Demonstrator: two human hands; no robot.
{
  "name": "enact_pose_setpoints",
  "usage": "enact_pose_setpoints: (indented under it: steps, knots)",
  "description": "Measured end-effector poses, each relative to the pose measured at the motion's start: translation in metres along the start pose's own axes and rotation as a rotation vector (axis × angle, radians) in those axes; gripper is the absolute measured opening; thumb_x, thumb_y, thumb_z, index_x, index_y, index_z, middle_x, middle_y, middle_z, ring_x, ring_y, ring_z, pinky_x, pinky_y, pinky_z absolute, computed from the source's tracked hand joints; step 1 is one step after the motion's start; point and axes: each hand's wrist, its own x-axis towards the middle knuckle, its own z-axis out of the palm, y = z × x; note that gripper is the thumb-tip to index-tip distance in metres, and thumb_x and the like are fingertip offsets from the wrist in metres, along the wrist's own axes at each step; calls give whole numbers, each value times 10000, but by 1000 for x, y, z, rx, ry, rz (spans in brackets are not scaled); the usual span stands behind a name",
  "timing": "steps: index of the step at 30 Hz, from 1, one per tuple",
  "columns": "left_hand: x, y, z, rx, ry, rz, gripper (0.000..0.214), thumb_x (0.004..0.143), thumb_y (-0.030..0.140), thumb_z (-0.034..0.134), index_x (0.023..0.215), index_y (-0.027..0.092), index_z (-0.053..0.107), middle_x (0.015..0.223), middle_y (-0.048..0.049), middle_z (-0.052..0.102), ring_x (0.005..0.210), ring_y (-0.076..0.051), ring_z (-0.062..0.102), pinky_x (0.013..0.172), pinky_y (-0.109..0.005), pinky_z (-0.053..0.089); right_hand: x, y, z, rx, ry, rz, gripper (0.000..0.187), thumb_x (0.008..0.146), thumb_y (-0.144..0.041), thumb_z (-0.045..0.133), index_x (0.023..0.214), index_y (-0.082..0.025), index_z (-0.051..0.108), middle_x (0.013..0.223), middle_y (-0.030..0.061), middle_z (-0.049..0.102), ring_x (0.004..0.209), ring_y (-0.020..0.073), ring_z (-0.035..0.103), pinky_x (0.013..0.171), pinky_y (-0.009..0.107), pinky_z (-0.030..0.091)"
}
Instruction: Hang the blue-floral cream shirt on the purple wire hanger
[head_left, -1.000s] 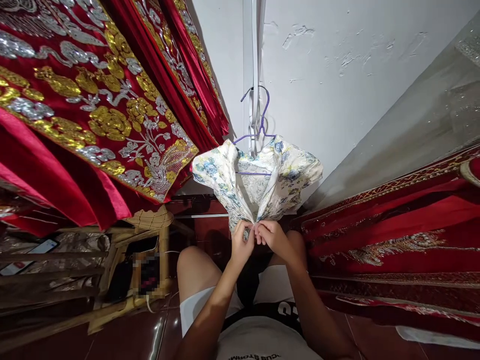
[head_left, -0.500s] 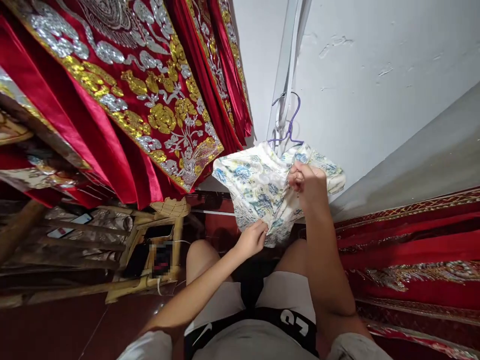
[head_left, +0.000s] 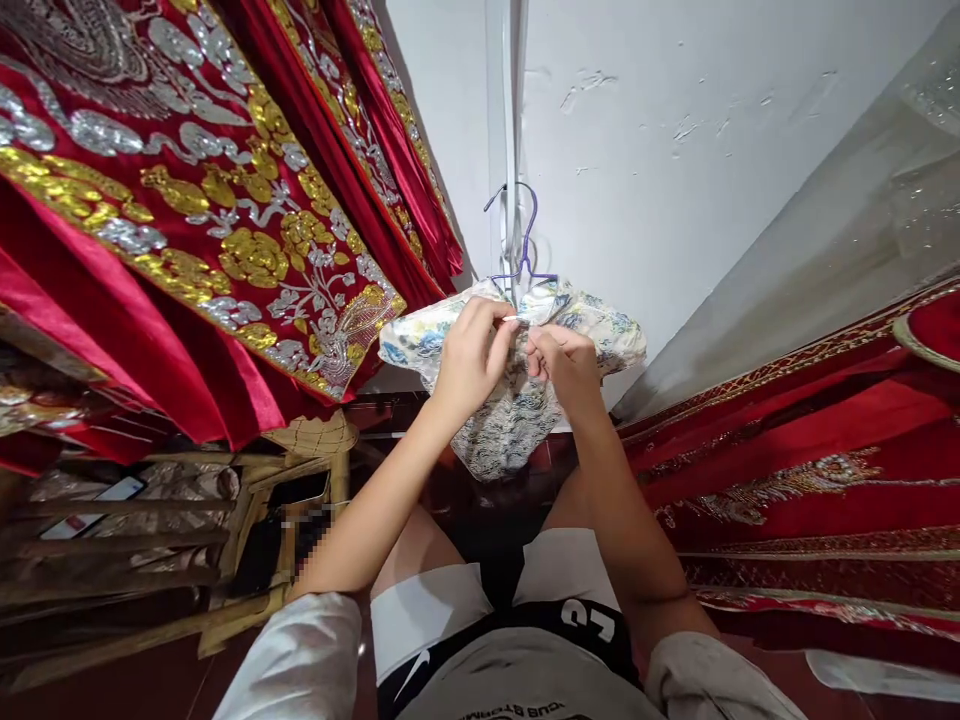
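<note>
A: Start big: what is there, and where is the blouse?

B: A white wall (head_left: 675, 190) stands behind, and red embroidered cloth (head_left: 251, 255) hangs on the left. The floral blouse (head_left: 499, 430) hangs against the wall side, one sleeve near that cloth's lower corner

A: How far along does it look?

B: Being on the purple hanger (head_left: 526, 260) is done: the shoulders spread past both sides of its neck. The front seems drawn together too. I'd judge the neckline is what's left, since both hands are working there

A: And the grip?

B: The left hand (head_left: 472, 350) has thumb and fingers pinched on a small white strip (head_left: 513, 318), below the hanger's middle. The right hand (head_left: 568, 362) is just beside it, fingers curled in; whether they hold any fabric, I cannot tell
</note>
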Motion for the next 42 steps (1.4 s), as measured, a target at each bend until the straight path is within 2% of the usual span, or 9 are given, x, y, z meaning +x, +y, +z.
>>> enact_pose_setpoints:
  steps: [6,10,16,19,25,29,34,37,42]
  knots:
    - [-16,0,5,22,143,-34,190,1047,325,468,970,194,581,922,-52,631,907,-185,599,865,-331,465,-1,41,18,-12,126,26,287,867,-337,558,613,-206,589,474,-37,506,477,118,475,515,246,371]
    - [-8,-19,-18,-61,420,-176,221,1022,391,524,993,188,605,969,-46,625,945,-172,607,896,-305,485,-14,68,17,20,82,95,298,847,-306,553,564,-213,549,469,-31,497,494,127,472,538,262,381]
    - [-38,-90,-56,-772,738,-886,165,984,200,501,912,150,641,818,-43,679,832,-148,677,878,-278,552,-58,81,21,109,24,191,291,833,-328,569,569,-208,578,449,-27,512,461,123,463,516,263,374]
    - [-81,-103,-38,-1049,771,-1234,339,996,93,336,1023,108,674,855,-103,740,880,-156,717,890,-279,559,-69,83,24,139,-18,229,282,827,-329,578,574,-206,585,451,-22,520,459,122,465,510,259,371]
    - [-146,-80,24,-1063,801,-1358,185,947,116,512,908,131,692,822,-61,737,824,-132,702,859,-226,527,-79,96,-3,84,-54,311,302,835,-334,564,562,-206,560,456,-16,504,455,123,446,494,264,339]
    - [-139,-54,27,-1125,645,-1096,146,844,296,757,847,176,673,844,-10,695,815,-130,667,836,-222,519,-86,105,-29,-129,-238,410,362,871,-398,576,563,-207,557,477,-7,509,491,142,468,530,283,375]
    - [-111,5,23,-960,86,-763,234,901,434,716,885,204,681,985,-39,692,902,-177,653,846,-277,512,-78,106,-22,26,-106,329,515,920,-700,479,902,-229,687,1000,94,717,1049,281,635,936,391,503]
    - [-99,32,18,-677,-231,-527,161,974,357,628,966,217,705,1087,-74,692,1075,-234,640,991,-355,476,-67,99,-6,268,-153,385,789,841,-898,298,1008,-235,694,1079,112,715,1148,316,625,967,431,529]
    - [-95,18,-12,-483,-308,-459,465,1014,412,548,1457,279,495,1467,-108,545,1385,-269,485,1185,-413,332,-42,73,-5,297,-554,484,798,769,-910,436,997,-192,697,944,112,723,997,301,680,870,397,564]
